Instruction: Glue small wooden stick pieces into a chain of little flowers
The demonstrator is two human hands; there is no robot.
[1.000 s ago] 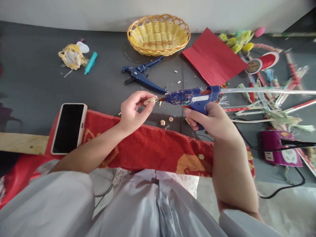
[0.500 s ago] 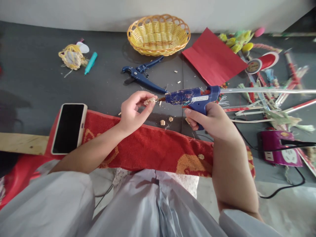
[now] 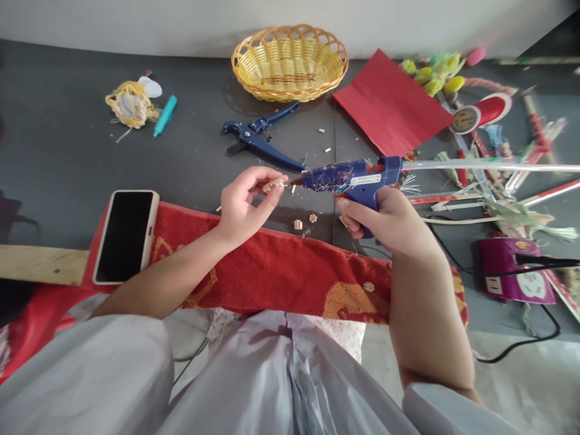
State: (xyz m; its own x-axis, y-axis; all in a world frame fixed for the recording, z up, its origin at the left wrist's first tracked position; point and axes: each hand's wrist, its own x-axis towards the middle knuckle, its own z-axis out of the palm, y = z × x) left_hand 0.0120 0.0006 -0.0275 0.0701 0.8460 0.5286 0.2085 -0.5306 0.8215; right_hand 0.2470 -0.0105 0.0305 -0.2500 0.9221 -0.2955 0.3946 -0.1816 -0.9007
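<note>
Between the thumb and fingers of my left hand (image 3: pixel 248 202) is a small, light wood-coloured piece (image 3: pixel 273 185) with a bumpy shape. My right hand (image 3: pixel 385 220) is wrapped round the handle of a blue glue gun (image 3: pixel 342 175), with fingers at its trigger. The gun's nozzle (image 3: pixel 295 180) points left and is right at the piece; whether they touch I cannot tell. A long clear glue stick (image 3: pixel 480 165) runs out of the gun's back end. Below the nozzle, two similar small pieces, a cut one (image 3: pixel 298 225) and a flower-shaped one (image 3: pixel 313 218), lie on the table.
Blue cutters (image 3: pixel 260 138) lie behind my hands, with a yellow wicker basket (image 3: pixel 290 45) farther back. Red paper (image 3: pixel 392 103), a spool of red ribbon (image 3: pixel 489 112) and a purple power socket (image 3: pixel 514 272) are at the right. A phone (image 3: pixel 125 237) rests on a red towel (image 3: pixel 272 272).
Hands, piece and glue gun stay almost where they were. The whole view has shifted very slightly, and a shadow at the left edge has changed shape.
</note>
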